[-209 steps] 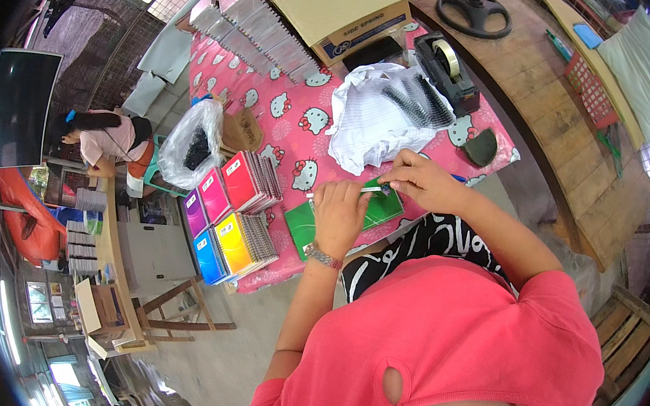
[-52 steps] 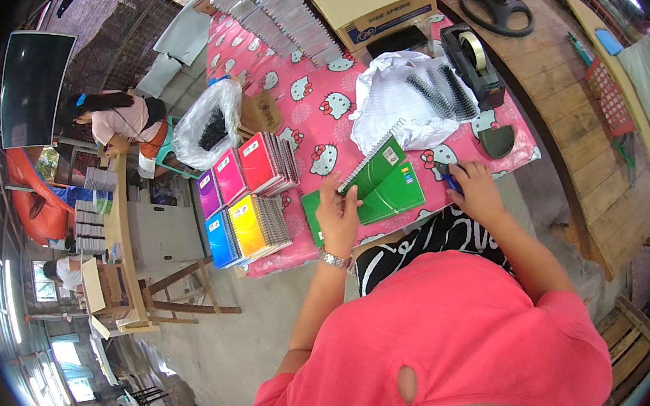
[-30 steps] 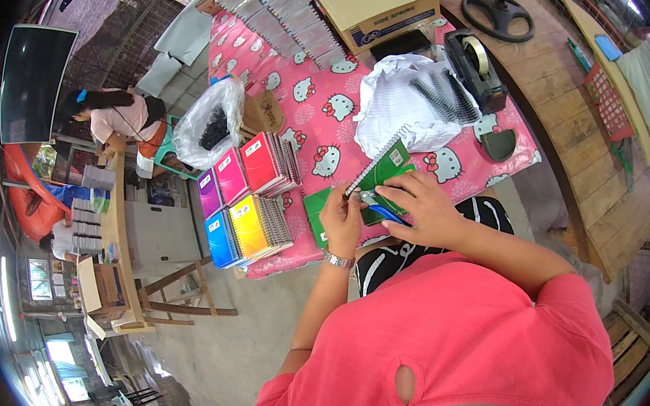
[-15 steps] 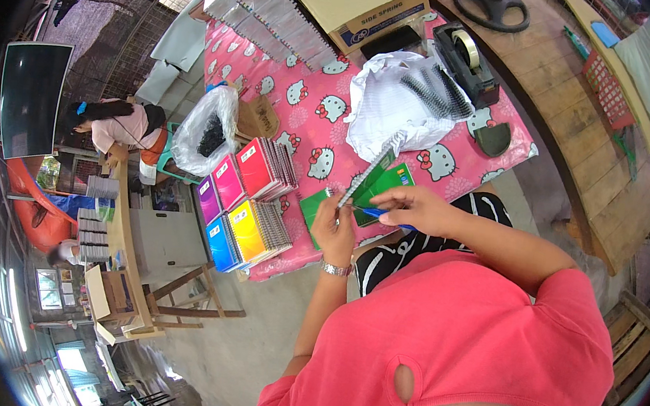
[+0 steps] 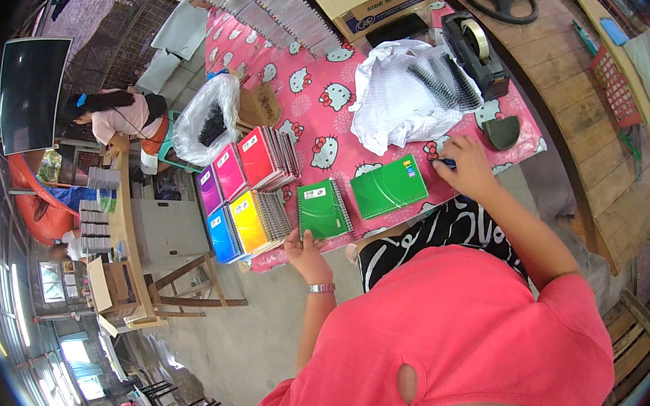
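Observation:
A green spiral notebook (image 5: 321, 207) lies on the pink tablecloth. My left hand (image 5: 306, 256) is at its near edge, fingers apart and fingertips against or just beside it. To its right lies a second green notebook (image 5: 391, 187), with no wire coil visible along its edges. Beyond that one's right end, my right hand (image 5: 465, 166) is low over the cloth, fingers curled around a blue-handled tool (image 5: 446, 163) mostly hidden under them. Stacks of spiral notebooks in yellow (image 5: 251, 219), blue (image 5: 222, 234), red (image 5: 259, 156), pink (image 5: 228, 172) and purple (image 5: 208, 185) stand at the left.
Black wire coils (image 5: 446, 85) rest on crumpled white paper (image 5: 389, 107). Beside them are a tape dispenser (image 5: 476, 57) and a dark green pouch-like object (image 5: 502, 131). A cardboard box (image 5: 383, 9), notebook piles (image 5: 281, 11) and a plastic bag (image 5: 199, 132) stand farther back. Another person (image 5: 126, 117) sits at the left.
The spiral notebook that was held up in my left hand now lies flat on the cloth. My right hand has moved right with the blue-handled tool, away from the notebooks.

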Demonstrator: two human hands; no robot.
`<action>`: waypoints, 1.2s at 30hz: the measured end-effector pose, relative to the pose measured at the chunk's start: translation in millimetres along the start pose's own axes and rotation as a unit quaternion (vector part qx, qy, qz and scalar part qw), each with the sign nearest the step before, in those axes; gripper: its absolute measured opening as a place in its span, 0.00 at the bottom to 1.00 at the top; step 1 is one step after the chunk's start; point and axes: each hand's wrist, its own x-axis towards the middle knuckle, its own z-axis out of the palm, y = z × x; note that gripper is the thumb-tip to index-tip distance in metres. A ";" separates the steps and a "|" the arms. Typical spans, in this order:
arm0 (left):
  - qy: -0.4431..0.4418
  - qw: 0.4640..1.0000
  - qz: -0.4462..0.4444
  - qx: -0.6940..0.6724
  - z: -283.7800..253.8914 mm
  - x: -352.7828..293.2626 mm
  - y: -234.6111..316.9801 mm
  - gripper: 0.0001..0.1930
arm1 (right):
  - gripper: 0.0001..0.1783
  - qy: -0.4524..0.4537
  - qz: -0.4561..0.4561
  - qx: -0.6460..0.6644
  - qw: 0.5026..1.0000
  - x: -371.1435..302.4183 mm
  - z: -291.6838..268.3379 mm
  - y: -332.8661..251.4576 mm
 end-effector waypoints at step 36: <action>-0.312 0.688 0.503 0.419 106.3 -40.8 35.4 0.14 | 0.17 -0.046 0.156 0.489 0.857 83.8 -22.8 -6.1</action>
